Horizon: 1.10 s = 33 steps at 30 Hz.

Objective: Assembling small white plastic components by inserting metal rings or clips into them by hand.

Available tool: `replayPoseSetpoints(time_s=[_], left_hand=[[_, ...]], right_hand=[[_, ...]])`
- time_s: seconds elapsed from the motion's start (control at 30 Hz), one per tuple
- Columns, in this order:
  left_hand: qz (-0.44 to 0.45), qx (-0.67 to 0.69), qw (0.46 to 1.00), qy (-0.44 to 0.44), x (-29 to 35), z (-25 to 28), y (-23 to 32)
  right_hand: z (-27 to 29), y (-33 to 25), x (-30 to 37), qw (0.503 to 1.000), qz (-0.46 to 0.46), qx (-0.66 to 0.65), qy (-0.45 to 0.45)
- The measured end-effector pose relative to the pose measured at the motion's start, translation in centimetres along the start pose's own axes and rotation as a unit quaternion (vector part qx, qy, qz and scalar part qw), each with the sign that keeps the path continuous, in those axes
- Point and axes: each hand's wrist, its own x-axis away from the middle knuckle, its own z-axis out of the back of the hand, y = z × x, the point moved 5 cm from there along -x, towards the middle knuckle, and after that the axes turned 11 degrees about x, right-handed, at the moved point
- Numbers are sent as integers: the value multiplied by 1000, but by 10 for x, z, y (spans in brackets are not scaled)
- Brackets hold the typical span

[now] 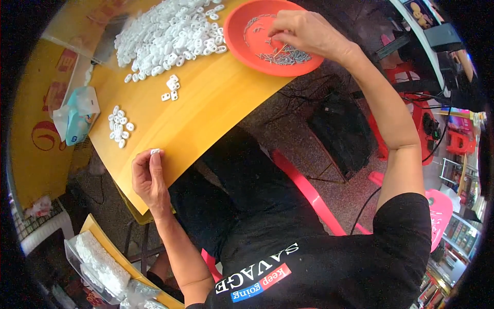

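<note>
Over the near edge of the yellow table (pixel 200 103), my left hand (pixel 152 180) is closed, pinching a small white plastic piece (pixel 155 151) between thumb and fingertips. My right hand (pixel 303 32) reaches into a shallow red plate (pixel 234 36) at the far right of the table. Its fingers are pinched together just above small grey metal pieces, which look like screws (pixel 293 56); whatever they hold is too small to make out. A big heap of white oval pieces with holes (pixel 167 38) lies left of the plate.
Smaller groups of white pieces lie at the table's middle (pixel 172 88) and left (pixel 119 123). A blue tissue pack (pixel 80 116) stands at the left edge. A clear container of white parts (pixel 100 262) is lower left. A pink chair (pixel 309 195) is under me.
</note>
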Motion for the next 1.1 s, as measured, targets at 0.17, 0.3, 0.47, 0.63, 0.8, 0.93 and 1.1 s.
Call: replayPoseSetpoints(time_s=[0.17,0.3,0.47,0.63,0.8,0.93,1.1], left_hand=[[-3,-11,1000,-14,-1,-1,1],[0,-19,1000,-11,-1,-1,-1],[19,7,1000,-2,0,-2,-1],[29,-9,999,25,5,11,-1],[7,-38,999,1,1,6,2],[-3,21,999,43,3,4,19],[-21,125,992,23,20,-2,42]], right_hand=[[-8,0,-1,1000,11,9,8],[-13,6,1,1000,-20,9,-10],[-19,24,6,997,-62,-51,-1],[17,1,-5,988,-65,-90,107],[17,-36,7,956,-135,-244,96],[15,-119,-3,876,-153,-451,71],[-2,-217,-27,794,-131,-591,57]])
